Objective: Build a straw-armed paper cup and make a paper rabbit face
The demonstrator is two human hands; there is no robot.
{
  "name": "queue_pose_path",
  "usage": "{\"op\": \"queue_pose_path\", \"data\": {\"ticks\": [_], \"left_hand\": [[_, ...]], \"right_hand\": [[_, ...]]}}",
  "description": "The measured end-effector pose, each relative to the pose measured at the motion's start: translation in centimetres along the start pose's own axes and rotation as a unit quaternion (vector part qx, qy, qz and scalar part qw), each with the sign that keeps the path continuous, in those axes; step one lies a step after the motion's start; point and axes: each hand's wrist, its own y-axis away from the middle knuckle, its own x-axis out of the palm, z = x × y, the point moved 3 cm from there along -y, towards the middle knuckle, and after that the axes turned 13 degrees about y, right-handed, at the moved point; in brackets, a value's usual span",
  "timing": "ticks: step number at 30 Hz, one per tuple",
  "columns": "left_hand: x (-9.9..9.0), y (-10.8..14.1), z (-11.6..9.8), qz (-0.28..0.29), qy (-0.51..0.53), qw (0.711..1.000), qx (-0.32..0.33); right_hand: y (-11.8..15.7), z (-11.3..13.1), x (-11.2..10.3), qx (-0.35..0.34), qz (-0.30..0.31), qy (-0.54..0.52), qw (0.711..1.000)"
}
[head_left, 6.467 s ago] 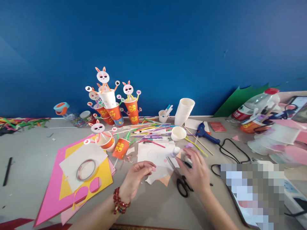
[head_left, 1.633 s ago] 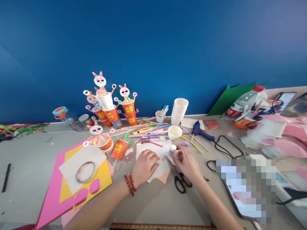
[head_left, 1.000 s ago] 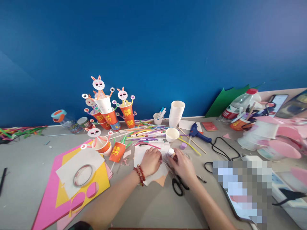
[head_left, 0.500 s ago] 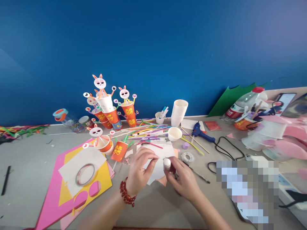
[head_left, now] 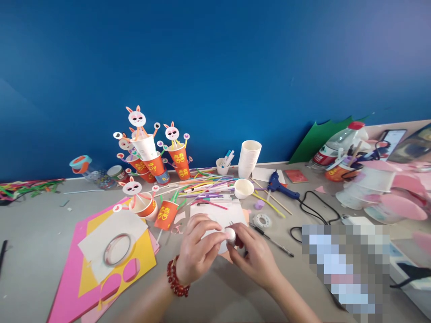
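My right hand (head_left: 256,255) is closed around a glue stick (head_left: 230,235), its round white end facing up. My left hand (head_left: 199,249), with a red bead bracelet (head_left: 175,277) on its wrist, is pinched, and its fingertips meet the glue stick's white end. Something small and pinkish shows at those fingertips, too small to name. Beneath both hands lies a white sheet of paper (head_left: 215,211), partly hidden by them. A purple cap (head_left: 259,204) and a roll of clear tape (head_left: 261,220) are beyond my right hand, with a black pen (head_left: 276,242) beside it.
Rabbit-faced paper cups (head_left: 144,205) stand at the left behind several coloured sticks (head_left: 208,186). Pink and yellow sheets (head_left: 76,264) carry a tape ring (head_left: 117,249). A white cup stack (head_left: 249,157), a blue glue gun (head_left: 281,186) with its cord and a pixelated patch are rightward.
My left fingertips have come right and down onto the glue stick's white end. The glue stick has shifted slightly left and down. The whole view has moved a little.
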Motion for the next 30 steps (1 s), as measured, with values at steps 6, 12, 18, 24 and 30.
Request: {"op": "queue_pose_path", "data": {"ticks": [6, 12, 18, 24, 30], "left_hand": [[0.0, 0.4, 0.0, 0.016, -0.024, 0.999, 0.029], [-0.1, 0.8, -0.6, 0.005, -0.065, 0.996, 0.053], [-0.4, 1.0, -1.1, 0.019, -0.081, 0.994, 0.069], [-0.4, 1.3, -1.1, 0.041, -0.077, 0.994, 0.063], [-0.2, 1.4, -1.2, 0.056, -0.071, 0.995, 0.052]], "right_hand": [[0.1, 0.0, 0.1, -0.004, 0.000, -0.017, 1.000], [0.1, 0.1, 0.2, -0.022, -0.009, -0.037, 0.999], [0.3, 0.2, 0.3, -0.023, -0.004, -0.035, 0.999], [0.4, 0.1, 0.3, -0.028, 0.006, -0.040, 0.999], [0.3, -0.1, 0.5, -0.031, 0.003, -0.047, 0.998]]}}
